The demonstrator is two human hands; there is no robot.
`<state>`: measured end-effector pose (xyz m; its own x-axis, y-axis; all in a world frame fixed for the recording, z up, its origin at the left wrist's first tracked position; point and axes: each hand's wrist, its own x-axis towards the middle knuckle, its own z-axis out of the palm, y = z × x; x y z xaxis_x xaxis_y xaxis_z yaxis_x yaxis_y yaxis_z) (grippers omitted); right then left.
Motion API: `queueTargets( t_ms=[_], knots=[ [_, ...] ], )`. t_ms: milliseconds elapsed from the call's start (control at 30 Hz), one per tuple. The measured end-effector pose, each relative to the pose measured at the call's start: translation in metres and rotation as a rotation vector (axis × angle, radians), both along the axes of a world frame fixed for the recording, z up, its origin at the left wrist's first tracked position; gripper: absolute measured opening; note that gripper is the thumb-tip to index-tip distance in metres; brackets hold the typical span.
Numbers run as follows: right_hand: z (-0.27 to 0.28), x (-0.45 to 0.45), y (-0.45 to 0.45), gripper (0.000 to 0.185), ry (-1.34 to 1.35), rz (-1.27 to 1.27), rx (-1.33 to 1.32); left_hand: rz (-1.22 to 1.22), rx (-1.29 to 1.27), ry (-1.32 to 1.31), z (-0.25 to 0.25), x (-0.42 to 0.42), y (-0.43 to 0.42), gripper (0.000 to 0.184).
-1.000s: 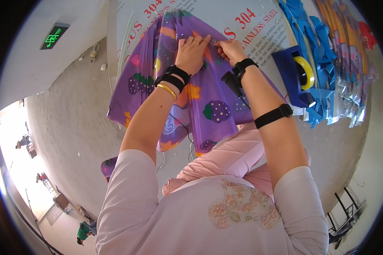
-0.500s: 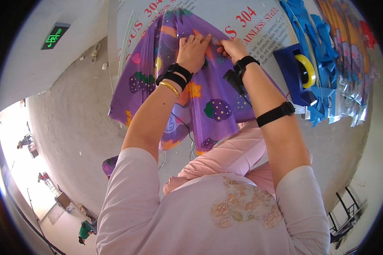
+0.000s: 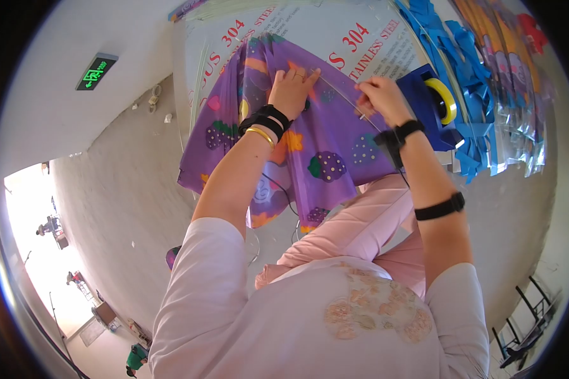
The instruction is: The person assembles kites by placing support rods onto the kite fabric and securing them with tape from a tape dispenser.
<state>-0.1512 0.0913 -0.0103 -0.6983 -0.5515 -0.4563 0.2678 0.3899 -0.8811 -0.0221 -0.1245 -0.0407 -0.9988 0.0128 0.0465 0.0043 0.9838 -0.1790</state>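
A purple sheet [image 3: 335, 139] printed with berries and flowers, perhaps thin shiny fabric or plastic, drapes over the table's near edge in folds. My left hand [image 3: 291, 91] rests on its upper part, fingers bent over and gripping the material; the fingertips are partly hidden. To the right, my right hand [image 3: 384, 100] is raised near the sheet's right edge with thumb and fingers pinched together. What they hold, if anything, is too small to make out. A thin pale line [image 3: 340, 93], like a rod or cord, runs across the sheet between both hands.
A blue tape dispenser [image 3: 422, 104] with a yellow roll stands right of my right hand. Beyond it lie blue strips [image 3: 468, 95] and plastic-wrapped printed packs [image 3: 512, 82]. The table surface [image 3: 322, 38] bears red lettering. Cables hang from my wrist straps.
My right hand has moved right and slightly down, away from my left hand and towards the tape dispenser. The left hand keeps its place on the sheet. The whole view has shifted slightly.
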Motion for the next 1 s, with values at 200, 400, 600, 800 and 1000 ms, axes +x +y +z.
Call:
queueTargets(
  t_ms=[200,400,600,800,1000],
  knots=[
    [0.041,0.045,0.091,0.020,-0.015,-0.145,-0.050,-0.006,-0.071,0.009,-0.008,0.002,0.010,0.066],
    [0.069,0.096,0.178,0.019,-0.031,-0.291,-0.100,-0.020,-0.077,-0.006,-0.012,-0.004,0.011,0.065],
    [0.069,0.136,0.256,0.019,-0.027,-0.425,-0.069,0.051,0.004,-0.155,-0.001,-0.004,0.016,0.075],
    [0.070,0.160,0.298,0.019,-0.002,-0.525,-0.035,0.057,-0.127,-0.159,-0.010,-0.002,0.026,0.063],
    [0.017,0.137,0.301,0.020,0.198,-0.448,0.026,0.165,-0.140,-0.194,0.006,-0.014,0.041,0.073]
  ],
)
